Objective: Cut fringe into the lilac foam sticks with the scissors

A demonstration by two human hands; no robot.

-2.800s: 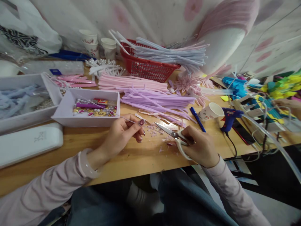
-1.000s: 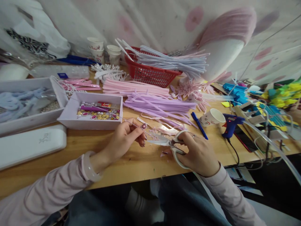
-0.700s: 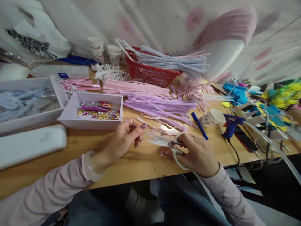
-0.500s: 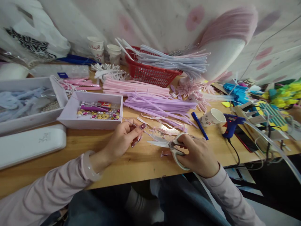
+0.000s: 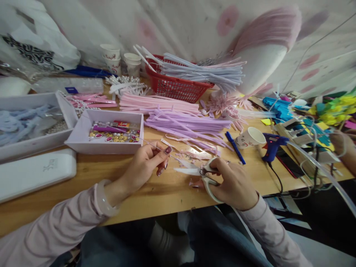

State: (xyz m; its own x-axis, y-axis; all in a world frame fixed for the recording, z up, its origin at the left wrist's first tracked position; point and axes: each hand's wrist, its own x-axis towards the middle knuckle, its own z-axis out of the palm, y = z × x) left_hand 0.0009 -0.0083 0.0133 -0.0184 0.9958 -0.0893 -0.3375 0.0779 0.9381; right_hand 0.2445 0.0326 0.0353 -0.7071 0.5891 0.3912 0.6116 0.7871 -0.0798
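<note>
Between thumb and fingers, my left hand [image 5: 144, 161] pinches a thin pale stem [image 5: 151, 144], which looks like a trimmed pipe cleaner. One end points up left over the white box; the other runs toward the scissor blades. White-handled scissors [image 5: 209, 174] are gripped in my right hand [image 5: 236, 183], blades parted and pointing left at the stem. Whether the blades touch it I cannot tell. Purple fuzz scraps [image 5: 191, 183] lie below the scissors. Behind both hands rest a bundle of purple pipe cleaners [image 5: 189, 124] and a paper measuring tape [image 5: 200, 152].
A white box [image 5: 104, 147] of beads stands left, near a white power bank [image 5: 39, 172]. Pink pipe cleaners [image 5: 158, 103] lie before a red basket [image 5: 178, 89]. To the right are a blue pen [image 5: 235, 147], a paper cup [image 5: 250, 137], a glue gun [image 5: 274, 146] and another person's hand [image 5: 343, 148].
Another person's hand has come into view at the right edge. The view has shifted slightly; my hands, the stem and the scissors keep nearly the same pose.
</note>
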